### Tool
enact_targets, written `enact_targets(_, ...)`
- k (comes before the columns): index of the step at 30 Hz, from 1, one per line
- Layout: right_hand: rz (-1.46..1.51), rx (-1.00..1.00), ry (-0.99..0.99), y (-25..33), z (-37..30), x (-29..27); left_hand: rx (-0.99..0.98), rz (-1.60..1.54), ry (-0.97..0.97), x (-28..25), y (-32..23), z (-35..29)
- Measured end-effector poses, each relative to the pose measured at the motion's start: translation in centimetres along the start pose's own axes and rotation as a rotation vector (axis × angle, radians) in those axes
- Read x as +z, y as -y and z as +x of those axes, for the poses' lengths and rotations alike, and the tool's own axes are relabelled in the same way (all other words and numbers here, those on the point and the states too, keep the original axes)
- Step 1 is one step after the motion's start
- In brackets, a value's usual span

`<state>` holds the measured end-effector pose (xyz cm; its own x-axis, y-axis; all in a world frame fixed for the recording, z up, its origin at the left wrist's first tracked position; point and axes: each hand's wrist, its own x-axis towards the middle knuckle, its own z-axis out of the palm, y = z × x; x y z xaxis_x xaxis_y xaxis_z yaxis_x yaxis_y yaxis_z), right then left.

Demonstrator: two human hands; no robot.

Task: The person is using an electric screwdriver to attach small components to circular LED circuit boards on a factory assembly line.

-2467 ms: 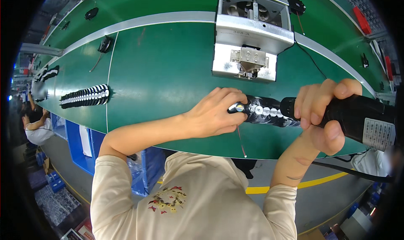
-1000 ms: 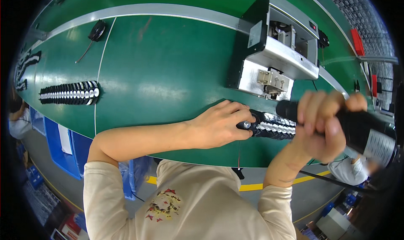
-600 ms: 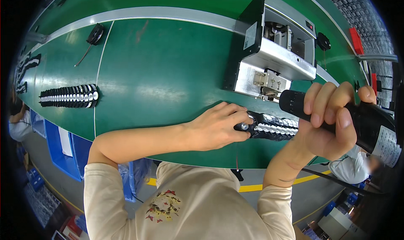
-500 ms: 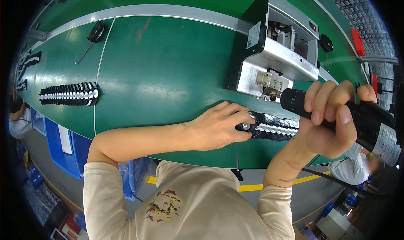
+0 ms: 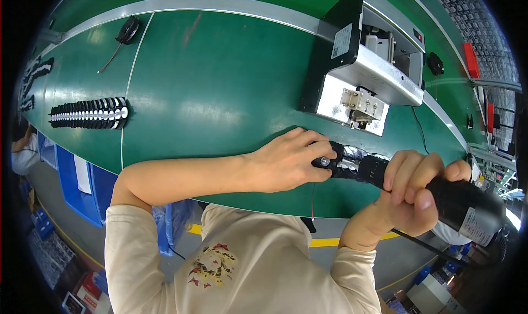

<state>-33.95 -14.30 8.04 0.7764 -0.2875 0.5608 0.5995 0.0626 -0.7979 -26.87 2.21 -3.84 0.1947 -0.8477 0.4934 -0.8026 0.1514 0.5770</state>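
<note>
My right hand (image 5: 413, 190) is wrapped round a black electric screwdriver (image 5: 462, 204), a thick cylinder with a pale label and a cable trailing below it. The screwdriver's front end points left and hangs over a row of stacked black and silver parts (image 5: 347, 165), hiding much of it. At the row's left end, the curled fingers of my left hand (image 5: 294, 159) grip a small black part with a shiny round metal spot (image 5: 324, 161). A thin reddish lead (image 5: 313, 201) hangs down by it at the table edge. The screwdriver's tip cannot be made out.
Beyond my hands stands a black and silver metal machine (image 5: 366, 66). To the left lies another row of black and silver parts (image 5: 91, 114) on the green table (image 5: 220, 83). A round black part with a lead (image 5: 127, 30) sits farther back. Blue bins (image 5: 74, 182) stand below the left edge.
My right hand has brought the screwdriver left and down, from beside the machine to over the row of parts. My left hand keeps its grip. The whole view has shifted slightly.
</note>
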Motion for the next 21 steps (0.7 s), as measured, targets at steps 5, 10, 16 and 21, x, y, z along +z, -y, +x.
enact_targets(5, -0.003, 0.052, -0.070, -0.8, -1.0, -0.1, -0.010, 0.000, 0.021, -0.3, -0.1, 0.1)
enact_targets(10, -0.054, 0.089, -0.016, -1.8, -1.5, 0.0, -0.026, -0.003, 0.002, 0.0, -0.1, 0.1)
enact_targets(16, -0.154, 0.058, -0.011, -1.9, -2.0, 0.6, -0.028, 0.001, 0.000, -0.2, -0.3, 0.4)
enact_targets(21, -0.108, 0.093, 0.025, -1.9, -2.3, 0.5, -0.027, -0.008, -0.003, -0.3, -0.3, 0.2)
